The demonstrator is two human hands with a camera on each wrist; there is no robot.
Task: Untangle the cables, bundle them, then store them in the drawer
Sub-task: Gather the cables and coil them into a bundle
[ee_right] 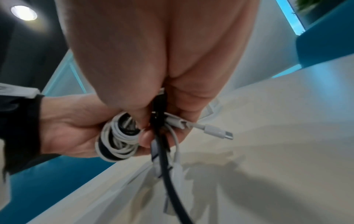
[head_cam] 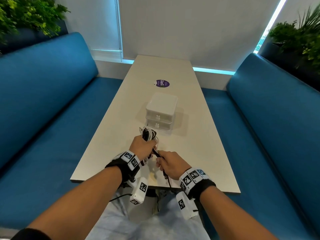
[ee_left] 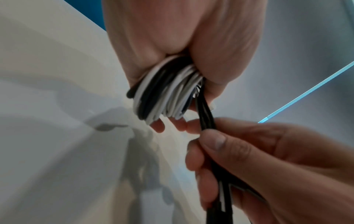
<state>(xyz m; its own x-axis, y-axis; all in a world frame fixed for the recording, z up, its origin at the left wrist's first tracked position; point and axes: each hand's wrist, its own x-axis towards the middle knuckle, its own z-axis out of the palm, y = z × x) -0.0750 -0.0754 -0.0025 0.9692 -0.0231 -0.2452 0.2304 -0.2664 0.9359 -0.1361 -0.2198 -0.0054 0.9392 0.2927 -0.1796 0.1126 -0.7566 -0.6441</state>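
A coil of white and black cables (head_cam: 148,135) (ee_left: 164,92) (ee_right: 116,141) sits in my left hand (head_cam: 142,146) (ee_left: 172,50) (ee_right: 76,130), whose fingers wrap around it above the near part of the table. My right hand (head_cam: 168,162) (ee_left: 249,159) (ee_right: 153,60) pinches a loose black cable (head_cam: 158,155) (ee_left: 205,119) (ee_right: 164,159) that runs out of the coil and hangs past the table's near edge. A white plug (ee_right: 218,131) sticks out beside the coil. The white two-drawer box (head_cam: 161,110) stands just beyond the hands, both drawers pushed in.
The cream table (head_cam: 199,144) runs away from me between two blue benches (head_cam: 43,101) (head_cam: 277,118). A purple round sticker (head_cam: 162,83) lies farther up the table. Plants (head_cam: 26,16) stand behind the benches.
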